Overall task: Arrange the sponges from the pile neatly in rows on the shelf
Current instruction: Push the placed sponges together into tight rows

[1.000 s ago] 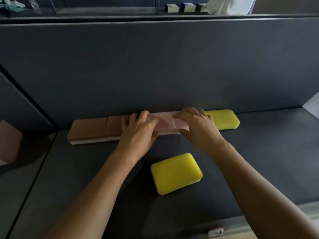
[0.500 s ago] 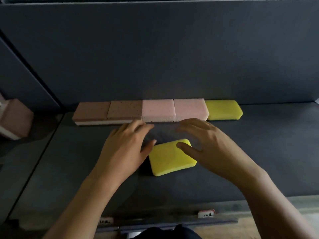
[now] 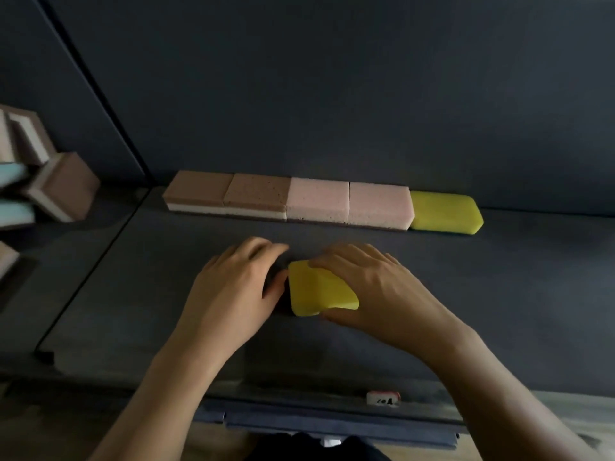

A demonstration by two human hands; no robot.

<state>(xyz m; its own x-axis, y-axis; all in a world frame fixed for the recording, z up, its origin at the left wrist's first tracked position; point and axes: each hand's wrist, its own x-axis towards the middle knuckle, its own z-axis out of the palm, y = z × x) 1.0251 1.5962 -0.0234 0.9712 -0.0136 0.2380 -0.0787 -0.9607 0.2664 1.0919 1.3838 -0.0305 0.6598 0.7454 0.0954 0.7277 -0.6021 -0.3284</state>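
A row of sponges lies along the back of the dark shelf (image 3: 515, 294): two brown sponges (image 3: 229, 194), two pink sponges (image 3: 349, 202) and a yellow sponge (image 3: 446, 212) at the right end. A loose yellow sponge (image 3: 316, 291) lies in the middle of the shelf, tilted up at its right. My right hand (image 3: 376, 291) grips it, fingers over its top right and thumb under its front edge. My left hand (image 3: 236, 287) is beside its left edge, fingers relaxed, thumb touching the sponge's side.
A pile of brown, pink and teal sponges (image 3: 40, 181) sits in the neighbouring compartment at the left, behind a divider. The shelf's front rail carries a small white label (image 3: 382, 398). Dark back wall behind the row.
Both hands drew back from the pink sponges in the row and came down onto the loose yellow sponge. My right hand has taken hold of it and lifted its right side.
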